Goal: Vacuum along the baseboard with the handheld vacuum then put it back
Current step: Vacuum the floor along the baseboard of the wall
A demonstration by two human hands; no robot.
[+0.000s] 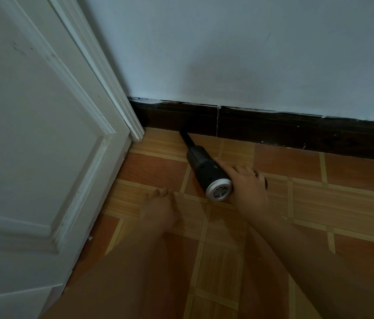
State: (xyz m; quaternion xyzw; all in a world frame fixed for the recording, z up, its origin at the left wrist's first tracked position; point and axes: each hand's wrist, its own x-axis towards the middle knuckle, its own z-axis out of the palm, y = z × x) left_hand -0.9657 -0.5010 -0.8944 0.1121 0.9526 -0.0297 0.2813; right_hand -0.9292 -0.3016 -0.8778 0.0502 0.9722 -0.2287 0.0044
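Now we see the right hand (249, 187) wrapped round the handheld vacuum (204, 168), arm stretched forward, with the nozzle tip at the foot of the dark baseboard (273, 131), right of the door (32, 134). The left hand (158, 209) is blurred, its fingers loose and holding nothing.

Matte black on the handheld vacuum (204, 168) body and nozzle; bright silver on its rear cap (219, 191), pierced with a round grille of small dark slots. Very dark brown, near black, along the baseboard (273, 130), with ragged white paint smears at the top edge. Pale bluish white on the wall (250, 54). White on the panelled door (32, 134), lightly scuffed grey. Orange-brown wood grain on the floor tiles (354, 171), crossed by a grid of paler tan striped bands
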